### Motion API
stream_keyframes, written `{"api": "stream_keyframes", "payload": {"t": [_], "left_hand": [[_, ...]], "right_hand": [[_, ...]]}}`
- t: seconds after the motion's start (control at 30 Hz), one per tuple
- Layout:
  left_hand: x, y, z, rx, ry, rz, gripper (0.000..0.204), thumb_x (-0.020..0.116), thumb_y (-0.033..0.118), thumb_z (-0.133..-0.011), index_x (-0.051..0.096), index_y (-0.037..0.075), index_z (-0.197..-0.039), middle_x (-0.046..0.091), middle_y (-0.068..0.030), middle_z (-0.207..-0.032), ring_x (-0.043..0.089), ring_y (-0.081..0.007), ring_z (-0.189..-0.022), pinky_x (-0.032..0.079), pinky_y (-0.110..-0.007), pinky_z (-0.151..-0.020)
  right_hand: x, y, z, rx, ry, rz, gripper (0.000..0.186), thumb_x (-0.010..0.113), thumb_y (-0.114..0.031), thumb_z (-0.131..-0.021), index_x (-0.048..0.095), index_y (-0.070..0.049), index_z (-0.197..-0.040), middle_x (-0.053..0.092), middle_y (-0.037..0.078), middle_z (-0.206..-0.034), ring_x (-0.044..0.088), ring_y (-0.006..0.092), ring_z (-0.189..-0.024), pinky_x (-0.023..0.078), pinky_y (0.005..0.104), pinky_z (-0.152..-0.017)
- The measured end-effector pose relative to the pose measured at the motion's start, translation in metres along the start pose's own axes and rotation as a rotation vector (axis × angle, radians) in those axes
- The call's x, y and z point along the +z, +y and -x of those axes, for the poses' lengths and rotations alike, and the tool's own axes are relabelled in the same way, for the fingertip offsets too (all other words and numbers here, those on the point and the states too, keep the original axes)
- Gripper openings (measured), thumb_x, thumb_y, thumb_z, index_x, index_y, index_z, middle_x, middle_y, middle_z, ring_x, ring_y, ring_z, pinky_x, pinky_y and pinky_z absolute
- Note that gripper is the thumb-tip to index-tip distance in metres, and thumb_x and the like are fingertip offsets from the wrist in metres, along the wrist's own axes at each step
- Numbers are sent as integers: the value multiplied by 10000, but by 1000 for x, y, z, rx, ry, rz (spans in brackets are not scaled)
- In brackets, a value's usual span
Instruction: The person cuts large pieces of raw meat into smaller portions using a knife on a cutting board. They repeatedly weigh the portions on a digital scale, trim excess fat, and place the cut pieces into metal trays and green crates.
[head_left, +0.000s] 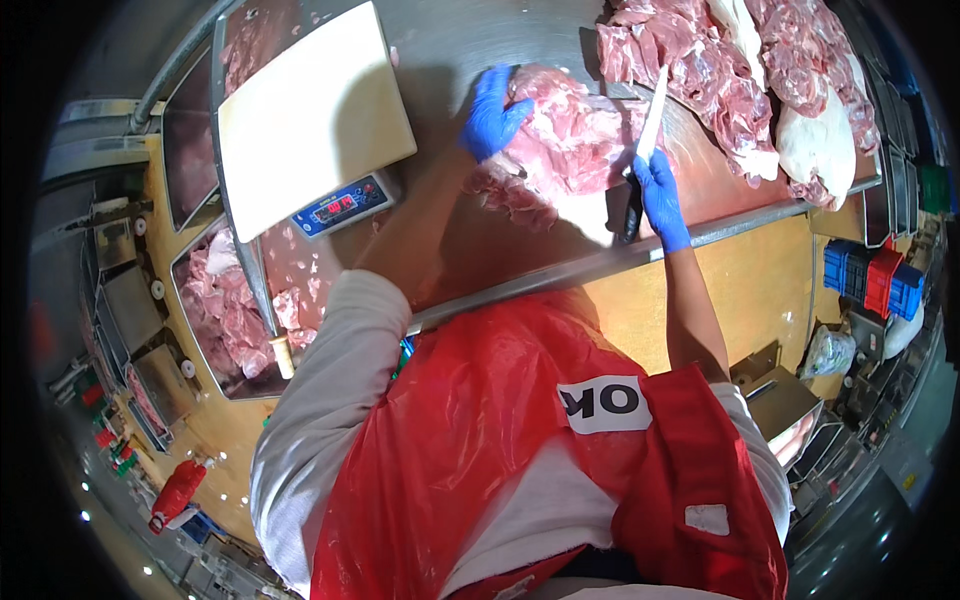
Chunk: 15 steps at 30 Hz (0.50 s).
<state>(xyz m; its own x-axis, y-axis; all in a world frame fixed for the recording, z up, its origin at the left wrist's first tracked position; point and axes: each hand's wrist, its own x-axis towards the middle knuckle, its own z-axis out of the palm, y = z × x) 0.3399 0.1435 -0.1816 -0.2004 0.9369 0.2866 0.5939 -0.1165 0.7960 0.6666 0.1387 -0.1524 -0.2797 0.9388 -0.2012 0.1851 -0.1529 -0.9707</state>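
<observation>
A large piece of raw pink meat (570, 135) with a pale skin or fat edge lies on the metal worktable in front of me. My left hand (492, 115), in a blue glove, rests against its left edge, fingers stretched away from me and the thumb spread over the meat. In my blue-gloved right hand (660, 200) is a knife (653, 120), gripped by its black handle. Its pale blade points away from me, above the meat's right side. The blade hides a little of the meat behind it.
More raw meat pieces (690, 80) are heaped at the far right. A scale (345, 205) with a large white board (315, 120) on it stands at left. Beyond the table's left edge, a metal tub (235, 310) holds meat, with a wooden-handled tool (282, 355) by it.
</observation>
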Motion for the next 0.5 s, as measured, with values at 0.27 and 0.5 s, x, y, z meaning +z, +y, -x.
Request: {"api": "stream_keyframes", "payload": {"t": [0.27, 0.5], "left_hand": [[4, 80, 159, 171, 62, -487, 523, 719, 400, -790, 590, 57, -1163, 575, -131, -1125, 562, -296, -1091, 404, -491, -938], [11, 75, 141, 9, -44, -609, 319, 693, 394, -766, 627, 131, -933, 616, -48, -872, 596, -231, -897, 372, -494, -794]], "right_hand": [[65, -45, 27, -321, -386, 939, 181, 492, -199, -1007, 528, -36, -1077, 645, 258, -897, 638, 449, -805, 512, 500, -664], [99, -23, 5, -410, -462, 1187, 242, 428, -203, -995, 481, -18, -1141, 643, 293, -851, 657, 462, -753, 529, 556, -655]]}}
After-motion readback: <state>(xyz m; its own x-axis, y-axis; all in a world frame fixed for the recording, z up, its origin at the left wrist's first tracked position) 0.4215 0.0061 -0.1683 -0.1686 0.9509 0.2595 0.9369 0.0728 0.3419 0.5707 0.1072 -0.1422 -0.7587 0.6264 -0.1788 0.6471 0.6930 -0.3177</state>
